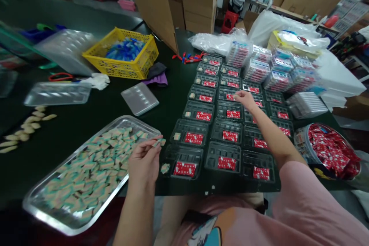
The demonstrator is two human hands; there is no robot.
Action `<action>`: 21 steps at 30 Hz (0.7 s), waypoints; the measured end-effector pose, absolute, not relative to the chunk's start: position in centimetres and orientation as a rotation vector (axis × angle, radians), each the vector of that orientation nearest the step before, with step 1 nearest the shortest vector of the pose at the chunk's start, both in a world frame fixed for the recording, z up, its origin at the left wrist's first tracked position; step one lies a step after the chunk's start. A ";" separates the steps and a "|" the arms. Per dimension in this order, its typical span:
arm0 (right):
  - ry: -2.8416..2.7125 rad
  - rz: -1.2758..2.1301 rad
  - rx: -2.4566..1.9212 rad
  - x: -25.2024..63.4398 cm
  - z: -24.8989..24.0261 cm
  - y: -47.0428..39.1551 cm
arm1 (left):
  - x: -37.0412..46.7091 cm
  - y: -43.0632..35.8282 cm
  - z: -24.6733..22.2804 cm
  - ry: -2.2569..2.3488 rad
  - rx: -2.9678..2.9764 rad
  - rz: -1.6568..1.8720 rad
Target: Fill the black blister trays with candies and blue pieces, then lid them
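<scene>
Left hand (145,157): pinches piece (163,142)
Right hand (245,99): half-curled, grip unclear
Trays (221,150): we see packets (185,169); bench's (230,184) near-edge right ones lack pieces

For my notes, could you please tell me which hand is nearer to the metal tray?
Left: the left hand is at the edge of the metal tray; the right hand is farther off, over the plastic trays.

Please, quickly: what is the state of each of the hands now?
Left hand: closed, holding a small piece.
Right hand: pinched closed, over a plastic tray; whether it holds something cannot be told.
</scene>
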State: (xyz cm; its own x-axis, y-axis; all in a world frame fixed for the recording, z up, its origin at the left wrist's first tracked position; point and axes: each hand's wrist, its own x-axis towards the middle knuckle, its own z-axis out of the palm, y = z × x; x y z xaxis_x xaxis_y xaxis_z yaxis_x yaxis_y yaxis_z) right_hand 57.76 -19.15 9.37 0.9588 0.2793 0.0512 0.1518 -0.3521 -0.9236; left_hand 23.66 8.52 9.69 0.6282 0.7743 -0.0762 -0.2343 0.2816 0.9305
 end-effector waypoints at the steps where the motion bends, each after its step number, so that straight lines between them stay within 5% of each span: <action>1: -0.236 0.095 -1.962 59.4 9.2 -20.3 | 24.1 8.4 9.8 0.585 1.084 0.717; 21: -0.379 0.369 -2.121 67.2 6.9 -11.3 | 26.0 7.9 10.2 0.630 1.068 0.638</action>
State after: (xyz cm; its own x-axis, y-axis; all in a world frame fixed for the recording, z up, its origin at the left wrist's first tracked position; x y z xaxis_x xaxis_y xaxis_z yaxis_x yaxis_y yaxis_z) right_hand 67.25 -11.31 6.86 0.9076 0.4032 -0.1171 0.1273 -0.5301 -0.8383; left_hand 26.03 7.93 10.18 0.6589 0.7358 -0.1564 -0.1649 0.3442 0.9243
